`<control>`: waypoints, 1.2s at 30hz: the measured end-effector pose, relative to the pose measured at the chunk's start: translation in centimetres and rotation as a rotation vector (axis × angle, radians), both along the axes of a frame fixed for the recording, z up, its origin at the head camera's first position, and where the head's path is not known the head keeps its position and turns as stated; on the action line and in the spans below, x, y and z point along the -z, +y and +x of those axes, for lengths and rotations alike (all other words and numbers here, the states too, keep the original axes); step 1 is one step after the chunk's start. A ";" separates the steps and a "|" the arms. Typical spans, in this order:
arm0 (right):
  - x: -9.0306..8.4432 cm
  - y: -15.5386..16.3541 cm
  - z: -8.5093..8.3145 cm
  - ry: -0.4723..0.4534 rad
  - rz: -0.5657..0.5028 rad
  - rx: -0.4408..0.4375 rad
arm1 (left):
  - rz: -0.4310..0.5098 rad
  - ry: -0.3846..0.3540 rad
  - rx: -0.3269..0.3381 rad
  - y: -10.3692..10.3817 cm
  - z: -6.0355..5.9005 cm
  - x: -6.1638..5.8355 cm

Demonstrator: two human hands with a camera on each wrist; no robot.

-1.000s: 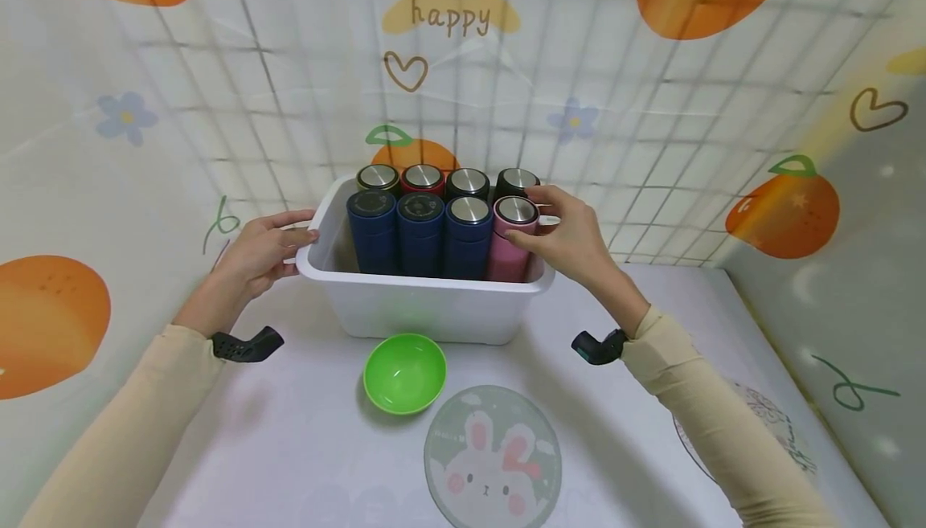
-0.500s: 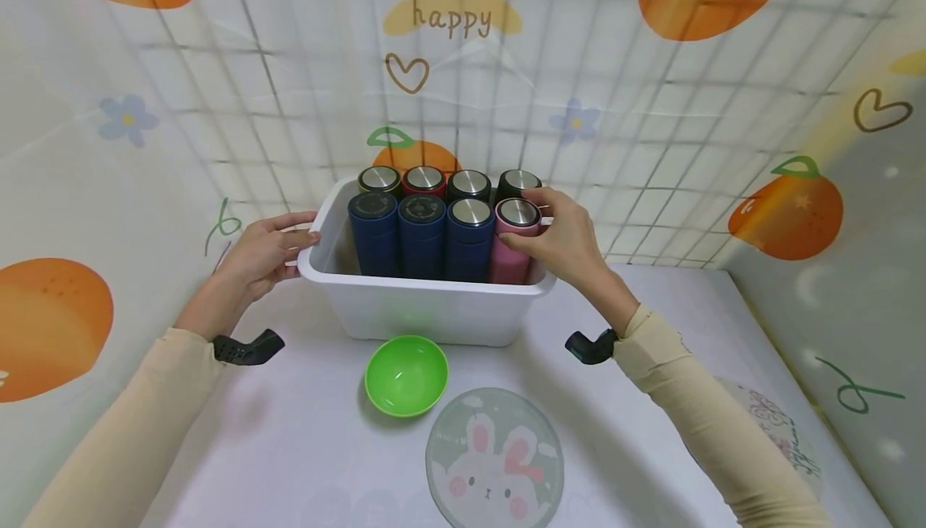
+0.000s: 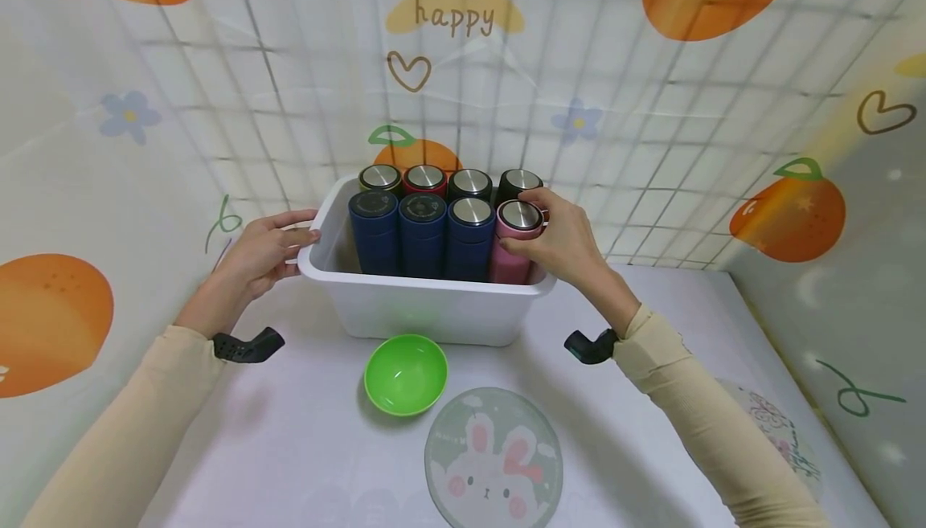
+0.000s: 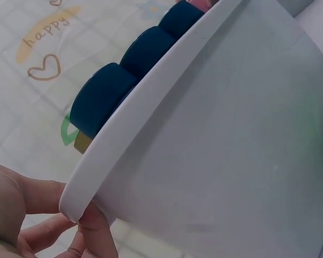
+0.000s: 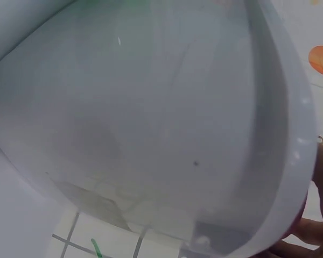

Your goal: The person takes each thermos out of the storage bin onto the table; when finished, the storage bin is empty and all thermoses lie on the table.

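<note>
Upright in the white plastic tub point(image 3: 427, 311) stand two rows of thermos bottles. My right hand point(image 3: 567, 239) holds the pink thermos point(image 3: 510, 264) by its upper part, at the right end of the front row, with thumb in front and fingers behind. Beside it in that row are a blue thermos with a silver lid point(image 3: 469, 251) and two blue ones with dark tops point(image 3: 374, 247). With my left hand point(image 3: 264, 256) I grip the tub's left rim; the left wrist view shows the rim point(image 4: 78, 199) pinched between thumb and fingers. The right wrist view mostly holds the tub's outer wall point(image 5: 167, 118).
A green bowl point(image 3: 405, 375) sits just in front of the tub. Nearer lies a round bunny mat point(image 3: 494, 464), and another round printed piece point(image 3: 777, 431) is partly under the right sleeve. A patterned curtain over a wire grid point(image 3: 463, 94) rises behind the tub.
The pink thermos and my right hand have come down slightly against the neighbouring bottles. My right forearm has shifted a little left. My left hand stays on the rim.
</note>
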State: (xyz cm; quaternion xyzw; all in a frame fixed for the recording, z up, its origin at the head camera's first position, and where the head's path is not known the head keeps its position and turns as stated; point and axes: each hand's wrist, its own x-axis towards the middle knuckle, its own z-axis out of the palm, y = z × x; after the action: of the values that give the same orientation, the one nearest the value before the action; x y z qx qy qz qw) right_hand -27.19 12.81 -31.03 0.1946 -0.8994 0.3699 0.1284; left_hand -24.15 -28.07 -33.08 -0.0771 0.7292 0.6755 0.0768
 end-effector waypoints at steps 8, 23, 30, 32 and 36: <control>0.2 0.1 0.1 -0.002 0.008 -0.002 | 0.000 0.004 0.001 0.0 -0.1 0.1; -0.7 0.1 0.7 0.054 -0.131 -0.023 | 0.060 0.026 0.000 -0.1 0.1 0.0; -2.1 0.4 1.4 0.114 -0.152 -0.026 | 0.075 0.022 0.000 -0.1 0.2 -0.1; -2.6 0.5 1.5 0.128 -0.159 -0.023 | 0.063 0.020 -0.001 -0.1 0.2 -0.1; -3.7 0.7 1.9 0.158 -0.179 -0.027 | 0.039 0.015 -0.003 -0.1 0.2 -0.1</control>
State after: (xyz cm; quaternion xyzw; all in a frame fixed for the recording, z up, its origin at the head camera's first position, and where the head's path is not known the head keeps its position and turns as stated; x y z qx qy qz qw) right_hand -25.27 13.51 -27.32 0.2230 -0.8472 0.4338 0.2107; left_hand -23.99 -28.16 -33.01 -0.0717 0.7163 0.6904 0.0718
